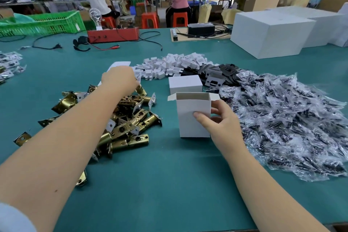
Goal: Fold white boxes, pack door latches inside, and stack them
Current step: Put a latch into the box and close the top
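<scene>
At frame centre the right hand point(218, 118) pinches the upright open box point(194, 115) to steady it for loading — the left hand point(119, 78), fingers curled down, grasps a latch at the brass pile point(120, 118) left of centre.

I see an open white box point(194, 117) standing upright on the green table point(150, 184), top flaps out, empty as far as I can see. Closed white box point(185, 84) just behind it. Brass door latches point(124, 118) lie heaped to its left.
</scene>
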The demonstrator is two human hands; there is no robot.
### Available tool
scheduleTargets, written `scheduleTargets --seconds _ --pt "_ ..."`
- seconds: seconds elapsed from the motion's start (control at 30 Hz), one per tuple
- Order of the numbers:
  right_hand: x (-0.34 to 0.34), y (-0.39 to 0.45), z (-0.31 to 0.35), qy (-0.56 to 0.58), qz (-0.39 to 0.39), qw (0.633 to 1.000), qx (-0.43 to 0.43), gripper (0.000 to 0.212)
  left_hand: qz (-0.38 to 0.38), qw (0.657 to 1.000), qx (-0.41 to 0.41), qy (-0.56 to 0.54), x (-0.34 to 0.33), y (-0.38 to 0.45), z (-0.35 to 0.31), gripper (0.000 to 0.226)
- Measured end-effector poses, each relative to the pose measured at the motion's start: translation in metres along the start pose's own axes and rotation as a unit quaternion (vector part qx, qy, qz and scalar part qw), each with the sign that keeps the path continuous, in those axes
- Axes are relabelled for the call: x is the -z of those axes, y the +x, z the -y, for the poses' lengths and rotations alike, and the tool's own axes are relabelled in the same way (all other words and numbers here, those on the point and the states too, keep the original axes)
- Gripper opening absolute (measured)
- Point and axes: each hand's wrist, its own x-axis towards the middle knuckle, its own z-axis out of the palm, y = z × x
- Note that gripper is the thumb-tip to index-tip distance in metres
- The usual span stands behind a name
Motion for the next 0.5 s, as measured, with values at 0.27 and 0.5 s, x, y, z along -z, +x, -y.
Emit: scheduleTargets --seconds 0.27,0.5 --pt "0.002 -0.001 0.001 0.002 0.031 1.0 0.0 0.024 -0.146 0.926 -0.077 -0.34 0.045 -0.027 -0.027 0.022" --pt "-0.002 -0.006 0.004 0.013 0.09 0.996 -0.024 0.024 0.027 0.813 -0.253 -0.524 0.086 -0.068 -0.036 0.025"
